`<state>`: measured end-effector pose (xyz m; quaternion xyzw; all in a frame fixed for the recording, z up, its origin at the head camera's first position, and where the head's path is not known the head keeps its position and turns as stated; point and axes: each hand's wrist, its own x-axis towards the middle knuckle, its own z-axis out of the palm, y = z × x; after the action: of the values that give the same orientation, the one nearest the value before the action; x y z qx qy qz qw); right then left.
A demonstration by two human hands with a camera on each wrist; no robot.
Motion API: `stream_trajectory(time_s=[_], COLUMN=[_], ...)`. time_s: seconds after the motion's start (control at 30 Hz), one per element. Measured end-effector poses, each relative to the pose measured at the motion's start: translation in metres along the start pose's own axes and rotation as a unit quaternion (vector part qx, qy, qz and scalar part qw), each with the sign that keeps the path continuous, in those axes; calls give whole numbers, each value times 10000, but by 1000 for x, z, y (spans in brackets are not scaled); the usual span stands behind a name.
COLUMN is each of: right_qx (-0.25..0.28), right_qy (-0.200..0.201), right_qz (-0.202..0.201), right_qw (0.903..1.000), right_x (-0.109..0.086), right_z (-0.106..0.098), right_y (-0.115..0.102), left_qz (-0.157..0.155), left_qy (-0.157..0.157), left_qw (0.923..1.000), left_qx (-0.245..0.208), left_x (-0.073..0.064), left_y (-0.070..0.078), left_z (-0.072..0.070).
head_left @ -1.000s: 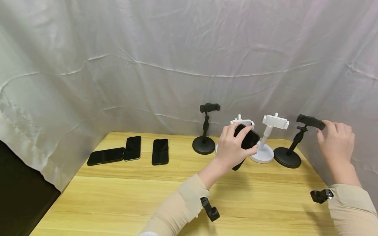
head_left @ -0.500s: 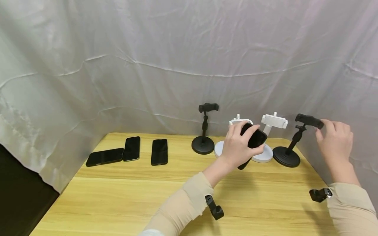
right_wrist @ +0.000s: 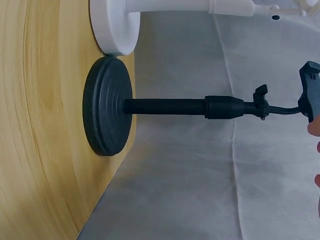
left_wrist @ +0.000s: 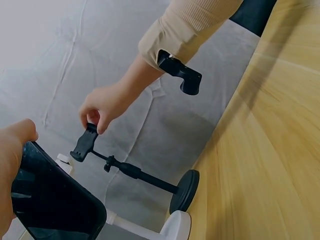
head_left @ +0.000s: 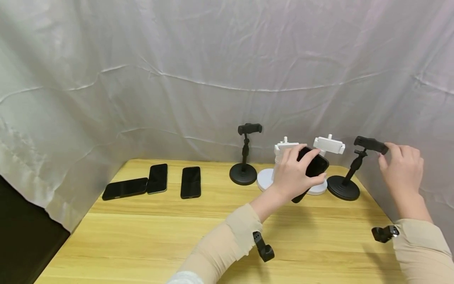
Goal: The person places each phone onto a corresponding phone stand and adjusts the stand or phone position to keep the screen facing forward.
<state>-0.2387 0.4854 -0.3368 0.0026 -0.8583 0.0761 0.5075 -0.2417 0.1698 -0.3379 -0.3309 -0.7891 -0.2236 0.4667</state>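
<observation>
In the head view my left hand (head_left: 291, 176) grips a black smartphone (head_left: 318, 165) by its edges, tilted, above the table in front of two white phone stands. The left wrist view shows the smartphone (left_wrist: 55, 197) close up, its dark glossy face towards that camera. At far right, my right hand (head_left: 403, 169) pinches the outer end of the clamp (head_left: 370, 144) on a black phone stand. That clamp holds no phone. The stand's round base (right_wrist: 107, 106) sits flat on the wood. Only fingertips of the right hand (right_wrist: 315, 127) enter the right wrist view.
Beside the held phone are a white stand (head_left: 265, 179) and another with its white clamp (head_left: 329, 145). A second black stand (head_left: 243, 173) is left of them. Three dark smartphones (head_left: 190, 182) lie at the table's left. Grey curtain (head_left: 213, 79) hangs behind the table (head_left: 159, 244).
My left hand has carried the smartphone to the right, towards the black stand at far right. The right hand keeps its place at that stand's clamp.
</observation>
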Motion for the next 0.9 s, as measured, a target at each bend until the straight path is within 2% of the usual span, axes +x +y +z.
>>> stream_trajectory(time_s=[0.3, 0.9], right_qx=[-13, 4], right_qy=[-46, 20], right_qz=[8, -25], right_qw=[10000, 10000], right_x=[0, 0], right_z=[1, 1], right_y=[1, -1], left_qz=[59, 241], left_qy=[-249, -296], left_qw=[9993, 9993], left_qx=[-282, -19], left_x=[6, 19], left_y=[9, 28], left_z=[8, 22])
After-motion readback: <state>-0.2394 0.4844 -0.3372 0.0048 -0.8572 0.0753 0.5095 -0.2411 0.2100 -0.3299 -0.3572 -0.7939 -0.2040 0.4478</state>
